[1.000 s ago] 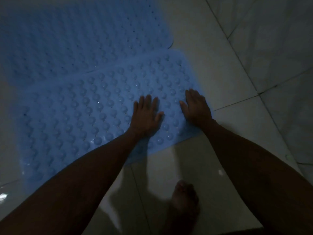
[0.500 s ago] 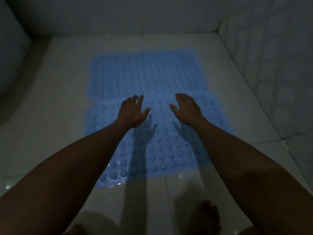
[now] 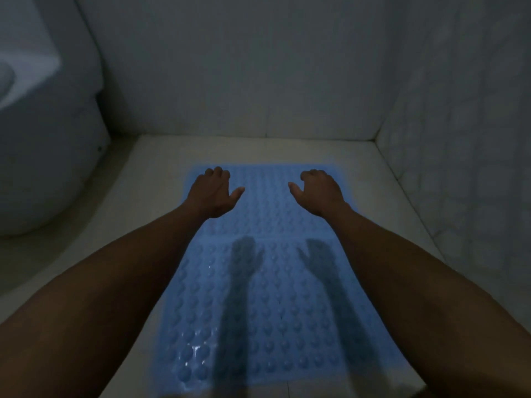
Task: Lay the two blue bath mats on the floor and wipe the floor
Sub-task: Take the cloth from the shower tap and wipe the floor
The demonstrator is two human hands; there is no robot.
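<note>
Two blue bath mats with rows of round bumps lie flat on the pale tiled floor, end to end. The near mat [image 3: 270, 317] fills the lower middle, wet spots glinting near its front left. The far mat [image 3: 265, 208] reaches toward the back wall. My left hand [image 3: 214, 192] hovers above the far mat's left part, fingers curled down, thumb out, holding nothing. My right hand [image 3: 319, 191] hovers above its right part in the same pose. Both hands cast shadows on the near mat, so they are raised off it.
A white toilet [image 3: 37, 139] stands at the left, close to the mats. The back wall [image 3: 244, 81] and a tiled right wall [image 3: 459, 139] close the corner. Strips of bare floor tile [image 3: 138, 202] run along both sides of the mats.
Both hands lifted off the near mat and now hover over the far mat. The view tilted up, showing the toilet and back wall.
</note>
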